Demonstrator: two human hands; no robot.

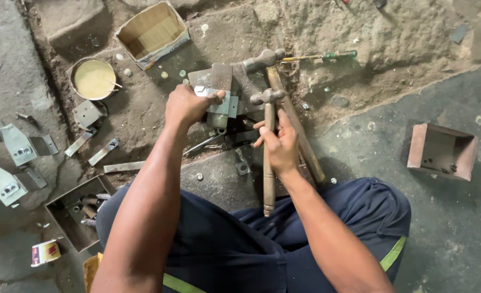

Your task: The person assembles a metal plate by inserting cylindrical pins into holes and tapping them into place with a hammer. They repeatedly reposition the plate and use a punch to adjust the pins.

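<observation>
— Where the floor was seen at the far left, what was laid out?

— Grey metal brackets were scattered on the concrete, an open metal tray of small parts was set by the knee, and a round tin of yellowish paste and an open cardboard box were placed further up.

— And how was the work held?

— A small bright metal plate was pinned down by the left hand, the fingers closed around it and the thumb pressed on top, on a steel block in the middle of the floor. Just to its right, a wooden-handled hammer was clasped by the right hand, the fingers wrapped about the upper handle, its head just beside the plate. A second hammer was left lying under it, and a green-handled screwdriver beyond.

— What risk was judged?

— The thumb was kept very close to the hammer head, so it could be struck if a blow were misplaced. The plate could be skewed or thrown off if the hold were loosened, and the swing could be fouled by the spare hammer's handle.

— What could not be made out?

— The plate's underside and whatever was being driven were covered by the fingers. The inside of the rusty metal box at the right was shadowed, and the lap was cut off by the lower edge.
</observation>
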